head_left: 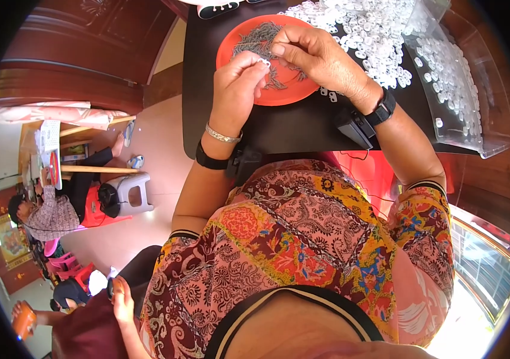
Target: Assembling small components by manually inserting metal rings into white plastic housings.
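Note:
Both my hands are raised over a round orange-red plate (294, 97) on the black table. In the plate lies a heap of small, thin grey pieces (259, 37), like screws or springs; the exact kind is too small to tell. My left hand (236, 82) is closed, pinching a small white plastic piece (265, 62) between thumb and forefinger. Just right of it, my right hand (320, 58) is closed in a pinch, its thumb against its forefinger. Whatever sits between those fingertips is too small to make out.
Loose white plastic pieces (374, 45) are heaped right of the plate. A clear plastic tray (491, 146) holds more at the table's right. Dark boxes (355, 128) sit by my right wrist. Other people are at the left, one seated (54, 209), one holding an orange object (24, 320).

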{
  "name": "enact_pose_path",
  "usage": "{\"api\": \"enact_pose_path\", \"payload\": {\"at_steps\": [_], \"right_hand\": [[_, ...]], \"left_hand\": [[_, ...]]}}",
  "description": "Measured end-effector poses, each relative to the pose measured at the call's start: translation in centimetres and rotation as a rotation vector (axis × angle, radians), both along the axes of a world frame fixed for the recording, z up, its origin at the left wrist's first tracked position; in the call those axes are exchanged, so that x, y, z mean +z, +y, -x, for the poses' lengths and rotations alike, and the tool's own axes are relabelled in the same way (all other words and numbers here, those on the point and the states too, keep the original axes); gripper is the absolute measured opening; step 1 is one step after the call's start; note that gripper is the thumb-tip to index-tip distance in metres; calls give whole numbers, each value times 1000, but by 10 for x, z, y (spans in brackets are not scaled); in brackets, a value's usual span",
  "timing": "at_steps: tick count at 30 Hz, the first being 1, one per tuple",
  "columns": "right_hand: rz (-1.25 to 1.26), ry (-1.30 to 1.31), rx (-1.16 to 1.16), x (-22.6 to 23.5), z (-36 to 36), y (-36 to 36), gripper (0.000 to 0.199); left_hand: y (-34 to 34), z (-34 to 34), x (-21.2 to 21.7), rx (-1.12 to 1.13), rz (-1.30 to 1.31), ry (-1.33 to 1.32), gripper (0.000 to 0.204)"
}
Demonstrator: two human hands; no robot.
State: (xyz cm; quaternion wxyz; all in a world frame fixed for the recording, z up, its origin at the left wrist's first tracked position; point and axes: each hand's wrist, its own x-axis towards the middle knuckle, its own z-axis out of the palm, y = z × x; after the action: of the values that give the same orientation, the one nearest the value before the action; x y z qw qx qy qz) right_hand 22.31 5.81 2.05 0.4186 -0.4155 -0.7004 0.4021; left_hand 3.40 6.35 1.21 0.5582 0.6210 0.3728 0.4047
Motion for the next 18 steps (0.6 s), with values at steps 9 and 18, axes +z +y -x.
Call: {"api": "enact_pose_path", "payload": {"at_steps": [9, 18], "right_hand": [[-89, 6, -14, -4, 1, 0, 6], [-53, -86, 39, -8, 4, 0, 8]], "left_hand": [[0, 2, -4, 15, -30, -2, 14], [-1, 2, -6, -21, -67, 46, 15]]}}
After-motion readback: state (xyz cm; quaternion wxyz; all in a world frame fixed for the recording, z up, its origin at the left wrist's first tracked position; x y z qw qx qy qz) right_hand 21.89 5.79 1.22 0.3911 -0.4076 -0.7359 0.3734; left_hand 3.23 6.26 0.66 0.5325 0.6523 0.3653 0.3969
